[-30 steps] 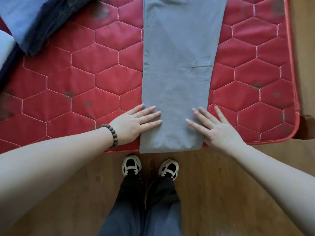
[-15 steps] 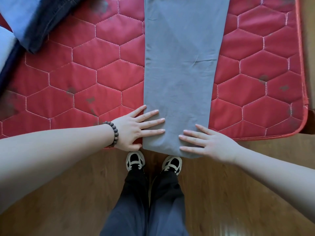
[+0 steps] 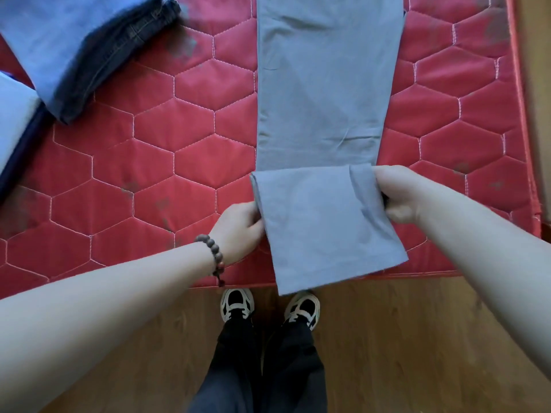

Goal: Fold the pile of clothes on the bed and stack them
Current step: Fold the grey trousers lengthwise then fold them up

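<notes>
My left hand [image 3: 238, 231] has its fingers curled round the left edge of the grey trousers [image 3: 322, 114], pinching the cloth; my right hand [image 3: 396, 195] does the same on the right edge, thumb on top and fingers tucked under, so both hands are closed on the fabric; between my two hands the bottom end of the trousers is lifted up and its flap hangs down toward me, past the edge of the red mattress [image 3: 134, 180]; beyond my hands the rest of the trousers lies flat and long on the bed, running away from me; I think I am on the step of folding the leg end up over the rest; next I should carry both hands forward together, away from me, keep the edges even, and lay the end flat on the upper part; far off past my left hand sits a pile of blue jeans [image 3: 74, 49], which looks like other clothes; right under my hands are my shoes [image 3: 237, 305] on the wood floor [image 3: 417, 338].
</notes>
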The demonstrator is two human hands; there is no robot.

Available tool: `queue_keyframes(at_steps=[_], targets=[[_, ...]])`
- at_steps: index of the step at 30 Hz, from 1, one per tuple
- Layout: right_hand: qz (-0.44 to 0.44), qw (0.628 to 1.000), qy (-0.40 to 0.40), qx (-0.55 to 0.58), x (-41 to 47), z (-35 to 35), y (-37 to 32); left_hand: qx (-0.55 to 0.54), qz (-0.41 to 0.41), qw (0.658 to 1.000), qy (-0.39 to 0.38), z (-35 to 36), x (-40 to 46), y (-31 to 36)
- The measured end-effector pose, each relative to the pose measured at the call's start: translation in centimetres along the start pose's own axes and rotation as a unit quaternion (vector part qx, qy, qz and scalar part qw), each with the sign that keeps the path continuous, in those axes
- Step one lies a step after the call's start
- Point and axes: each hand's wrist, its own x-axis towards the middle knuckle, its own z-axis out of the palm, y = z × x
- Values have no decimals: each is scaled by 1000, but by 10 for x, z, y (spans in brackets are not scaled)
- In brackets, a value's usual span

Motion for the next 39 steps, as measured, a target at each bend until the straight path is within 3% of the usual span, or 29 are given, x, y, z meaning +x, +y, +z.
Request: queue_keyframes(at_steps=[3, 5, 7, 9, 11, 13, 15, 16, 17, 18, 19, 22, 23, 25, 29, 33, 35, 39], targets=[[45, 999, -3, 29, 21, -12, -10, -184, -168, 968, 29, -15, 32, 11], [17, 999, 24, -28, 24, -17, -10, -207, -187, 959, 45, -28, 44, 8], [-70, 988, 62, -127, 22, -17, -7, -138, -100, 984, 58, -33, 47, 0], [-194, 949, 102, -227, 23, -22, -2, 80, 56, 994, 48, -35, 49, -9], [-334, 856, 128, -374, 23, -26, -1, 273, 189, 943, 29, -35, 54, -12], [-441, 675, 147, -573, 28, -32, 3, 330, 268, 905, -13, -35, 59, -17], [-524, 486, 116, -690, 31, -39, 9, 302, 246, 919, -63, -35, 62, -13], [-547, 427, 78, -715, 31, -40, 11, 267, 207, 937, -89, -36, 64, -11], [-560, 408, 38, -720, 29, -39, 11, 217, 159, 957, -109, -38, 66, -10], [-557, 430, -1, -710, 29, -38, 12, 150, 110, 975, -122, -42, 69, -8], [-541, 492, -25, -681, 23, -34, 10, 74, 70, 986, -129, -45, 74, -6], [-427, 794, -61, -429, -2, -20, -16, -90, -46, 990, -100, -59, 90, 9], [-385, 859, -65, -330, -5, -14, -30, -142, -84, 983, -78, -63, 98, 14], [-286, 933, -4, -218, 9, -8, -53, -235, -147, 960, -22, -71, 111, 28], [-175, 966, 118, -151, 58, -9, -72, -295, -235, 926, -2, -73, 141, 30], [-189, 918, 243, -250, 84, -11, -73, -212, -205, 953, 74, -73, 167, 25], [-218, 907, 261, -249, 85, -6, -79, -175, -188, 961, 107, -76, 174, 28], [-248, 919, 248, -179, 88, 4, -94, -194, -183, 957, 116, -77, 190, 49]])
